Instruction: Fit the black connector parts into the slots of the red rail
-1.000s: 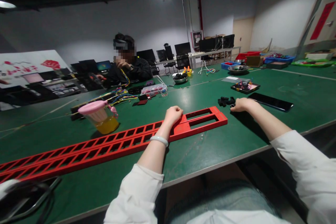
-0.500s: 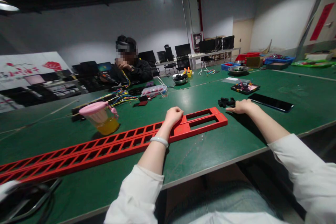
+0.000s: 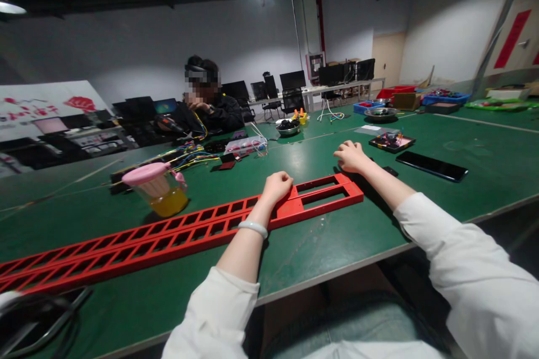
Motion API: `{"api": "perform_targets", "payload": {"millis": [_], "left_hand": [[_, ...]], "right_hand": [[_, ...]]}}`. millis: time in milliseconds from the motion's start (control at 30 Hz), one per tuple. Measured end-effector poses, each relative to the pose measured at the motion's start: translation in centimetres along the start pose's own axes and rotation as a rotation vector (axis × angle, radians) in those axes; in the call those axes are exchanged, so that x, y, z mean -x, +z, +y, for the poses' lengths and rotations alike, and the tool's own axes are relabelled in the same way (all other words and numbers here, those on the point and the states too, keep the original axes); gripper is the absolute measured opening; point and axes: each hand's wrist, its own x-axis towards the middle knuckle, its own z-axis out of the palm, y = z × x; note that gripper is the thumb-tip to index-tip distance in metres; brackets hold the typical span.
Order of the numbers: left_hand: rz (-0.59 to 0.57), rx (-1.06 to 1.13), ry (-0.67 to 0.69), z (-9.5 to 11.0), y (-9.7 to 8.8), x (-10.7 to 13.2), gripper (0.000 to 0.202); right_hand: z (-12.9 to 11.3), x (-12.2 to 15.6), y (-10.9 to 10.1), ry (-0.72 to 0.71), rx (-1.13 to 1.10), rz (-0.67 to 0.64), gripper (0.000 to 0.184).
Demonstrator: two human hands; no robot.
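Note:
My left hand (image 3: 278,185) is closed in a loose fist and rests on the long red slotted frame (image 3: 286,210), just left of its two large openings. What its fingers hold, if anything, is hidden. My right hand (image 3: 350,157) is over the table beyond the frame's right end. Its fingers are bent downward and apart, and nothing shows in them. Part of the small black pieces (image 3: 391,171) shows beside my right forearm, which hides the rest.
A pink-lidded cup (image 3: 162,190) of yellow liquid stands behind the frame. A phone (image 3: 432,166) and a small black tray (image 3: 391,141) lie at right. Black cables (image 3: 50,320) lie front left. Across the table (image 3: 311,258) sits a person (image 3: 214,106) near bundled wires (image 3: 189,154).
My right hand has moved left, from the black pieces to beyond the frame's right end, and its fingers have spread. My left hand stays on the frame.

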Motion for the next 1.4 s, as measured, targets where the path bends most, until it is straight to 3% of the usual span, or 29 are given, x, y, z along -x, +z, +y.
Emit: {"api": "perform_targets", "payload": {"millis": [200,500,767,933,1400], "left_hand": [[0.096,-0.028,0.148,0.1,0.2,0.3,0.021],[0.170,-0.046,0.213,-0.3,0.3,0.6,0.014],[0.169,-0.042,0.216,-0.6,0.6,0.3,0.006],[0.184,-0.012,0.247,-0.7,0.9,0.4,0.013],[0.078,-0.151,0.254,-0.4,0.9,0.8,0.021]], "right_hand": [[1.3,0.3,2.3,0.033,-0.006,-0.205,0.030],[1.3,-0.1,3.7,0.033,-0.015,-0.289,0.033],[1.4,-0.3,3.9,0.032,-0.027,-0.328,0.034],[1.5,-0.2,3.8,0.030,-0.031,-0.330,0.033],[2.2,0.5,2.0,-0.026,-0.028,-0.356,0.036]]}}
